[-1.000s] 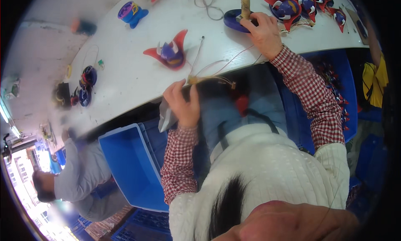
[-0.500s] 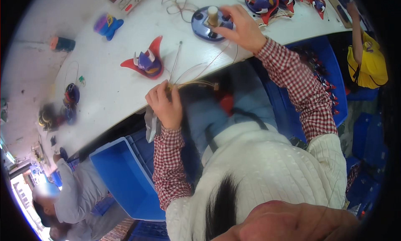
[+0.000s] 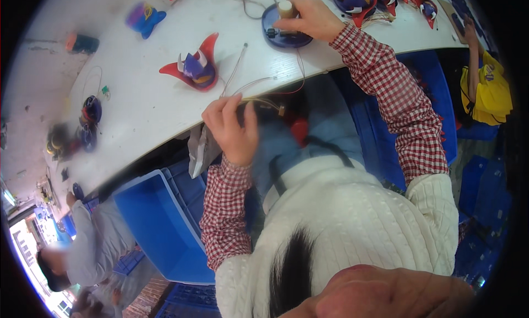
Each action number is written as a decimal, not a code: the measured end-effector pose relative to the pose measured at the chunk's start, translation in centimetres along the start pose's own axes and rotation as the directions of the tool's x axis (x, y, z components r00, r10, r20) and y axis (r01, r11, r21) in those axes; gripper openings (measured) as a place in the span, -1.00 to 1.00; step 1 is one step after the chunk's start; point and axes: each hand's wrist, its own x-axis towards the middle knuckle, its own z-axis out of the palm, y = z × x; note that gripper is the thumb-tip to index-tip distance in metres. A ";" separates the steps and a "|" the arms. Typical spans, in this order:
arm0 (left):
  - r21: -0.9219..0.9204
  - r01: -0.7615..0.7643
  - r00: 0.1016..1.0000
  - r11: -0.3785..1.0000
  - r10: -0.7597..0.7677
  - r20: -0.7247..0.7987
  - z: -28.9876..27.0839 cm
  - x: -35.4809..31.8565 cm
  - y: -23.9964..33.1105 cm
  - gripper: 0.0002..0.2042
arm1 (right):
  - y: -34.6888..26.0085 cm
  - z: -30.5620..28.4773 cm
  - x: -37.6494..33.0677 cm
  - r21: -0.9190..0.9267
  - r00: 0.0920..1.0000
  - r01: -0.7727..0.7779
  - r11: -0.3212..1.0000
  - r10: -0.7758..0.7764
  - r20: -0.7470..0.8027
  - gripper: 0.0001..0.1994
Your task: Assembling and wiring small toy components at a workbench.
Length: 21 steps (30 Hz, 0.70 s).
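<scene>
My right hand point(image 3: 317, 19) is at a round dark blue base point(image 3: 284, 39) near the far edge of the view. Its thumb and fingers close around a short cream cylinder point(image 3: 285, 9) standing on that base. My left hand point(image 3: 234, 131) hovers at the table's near edge, its fingers loosely bent and the thumb apart. Close by its fingertips, thin yellow wires point(image 3: 264, 101) ending in a small connector point(image 3: 281, 111) hang over the edge. A purple toy head point(image 3: 197, 70) with white horns and red wing-like sides lies beyond this hand.
More such toy heads point(image 3: 355, 1) lie at the far right. A blue and purple toy part point(image 3: 145, 20) and an orange-ended dark roll point(image 3: 82, 43) are on the left. Blue bins point(image 3: 160, 224) stand below the table. A person in yellow point(image 3: 487, 92) is to the right, another in grey point(image 3: 93, 241) to the left.
My left hand has drawn back a little from the wires, the thumb now farther from the fingers. My right hand stays at the cylinder, while the base sits turned and shifted slightly.
</scene>
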 end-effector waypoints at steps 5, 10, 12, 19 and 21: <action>-0.067 0.041 0.998 0.997 -0.038 0.051 0.6 0.9 0.1 -0.70 | 0.6 0.5 0.0 -0.064 0.994 0.110 0.992 -0.112 -0.019 -0.68; -0.012 0.157 0.987 0.987 -0.157 0.045 -0.8 0.4 -1.3 -0.73 | -1.5 -0.8 0.3 -0.089 0.980 0.156 0.984 -0.143 0.139 -0.70; 0.102 0.126 0.990 0.987 -0.132 0.053 -1.0 -0.1 -2.0 -0.74 | 1.1 -0.4 0.4 0.074 0.979 0.014 0.997 -0.029 0.200 -0.60; 0.262 0.144 0.983 0.954 -0.169 0.075 -1.4 -1.5 -2.4 -0.79 | -5.6 -2.1 -10.6 0.221 0.963 0.260 0.940 -0.238 -0.123 -0.77; 0.251 0.137 0.979 0.958 -0.170 0.112 -1.7 -0.4 -2.5 -0.82 | -6.1 0.6 -15.2 0.325 0.960 0.103 0.940 -0.180 0.216 -0.73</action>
